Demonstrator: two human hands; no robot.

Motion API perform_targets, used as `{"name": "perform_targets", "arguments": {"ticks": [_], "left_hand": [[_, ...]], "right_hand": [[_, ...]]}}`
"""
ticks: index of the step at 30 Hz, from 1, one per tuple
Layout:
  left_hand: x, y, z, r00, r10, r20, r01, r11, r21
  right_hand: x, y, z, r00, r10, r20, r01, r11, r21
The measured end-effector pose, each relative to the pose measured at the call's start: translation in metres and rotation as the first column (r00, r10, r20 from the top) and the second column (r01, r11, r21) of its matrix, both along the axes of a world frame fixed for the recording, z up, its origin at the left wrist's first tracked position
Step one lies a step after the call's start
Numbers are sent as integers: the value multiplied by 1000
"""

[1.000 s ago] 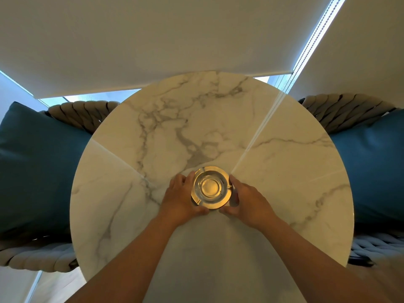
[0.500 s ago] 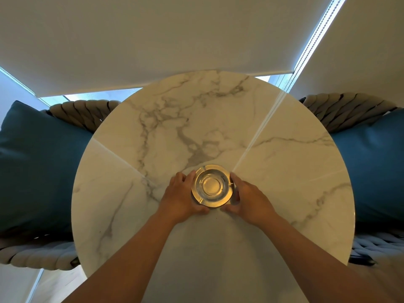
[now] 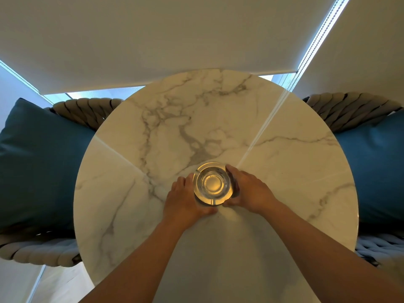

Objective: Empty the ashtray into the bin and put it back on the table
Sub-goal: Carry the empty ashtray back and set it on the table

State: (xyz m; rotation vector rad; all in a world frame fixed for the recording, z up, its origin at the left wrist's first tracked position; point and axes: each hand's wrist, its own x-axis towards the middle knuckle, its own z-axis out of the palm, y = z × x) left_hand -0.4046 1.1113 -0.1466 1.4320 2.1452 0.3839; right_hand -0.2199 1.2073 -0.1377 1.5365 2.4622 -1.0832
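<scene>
The glass ashtray sits just below the middle of the frame on the round marble worktop, with one hand cupped on each side of it. The left hand presses against its left and lower edge, thumb tucked under the near rim; the right hand wraps the right side, its fingers curled over the upper right of the rim. Both sets of fingers are closed round the ashtray, gripping it from opposite sides. Two hands on something that small seems deliberate: thick glass is heavy and slick, and a level, two-sided hold would keep any ash from tipping out on the way.

Whether it is resting on the marble or just off it I cannot tell; there is a warm glow beneath it but no clear gap. The bowl looks almost clean, only a few dark specks, so I cannot say if it has been emptied.

No bin shows anywhere. Blue cushions on woven rope chairs flank the worktop at the left and right edges, well clear of the hands.
</scene>
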Motion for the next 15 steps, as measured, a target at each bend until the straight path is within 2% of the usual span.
{"name": "perform_targets", "arguments": {"ticks": [6, 12, 15], "left_hand": [[-1, 7, -4, 1000, -9, -28, 9, 1000, -7], [-1, 8, -6, 1000, 2, -26, -1, 999, 50], [-4, 11, -8, 999, -19, -37, 21, 998, 55]], "right_hand": [[-4, 1, 0, 1000, -16, -15, 16, 1000, 5], [-4, -1, 2, 999, -24, -33, 24, 1000, -6], [-5, 1, 2, 1000, 1, -4, -1, 999, 44]]}}
